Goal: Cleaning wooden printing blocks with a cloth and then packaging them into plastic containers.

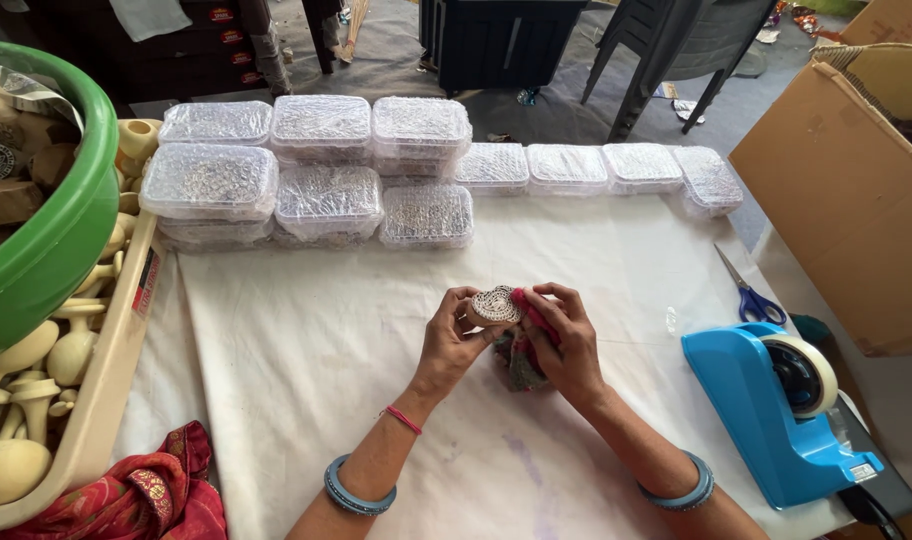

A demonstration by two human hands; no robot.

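Observation:
My left hand (450, 342) holds a small round wooden block with a carved, pale patterned face (495, 305) over the middle of the white cloth-covered table (306, 340). My right hand (568, 345) presses a crumpled red and dark rag (521, 362) against the block's right side. Both hands touch each other around the block. The rag hangs below my fingers and rests on the cloth.
Stacked clear plastic boxes (316, 165) wrapped in bubble film line the far edge. A blue tape dispenser (781, 400) and blue-handled scissors (748, 290) lie right. A green tub (46, 230) and a tray of pale wooden handles (36, 400) stand left. A cardboard box (856, 190) stands at the right.

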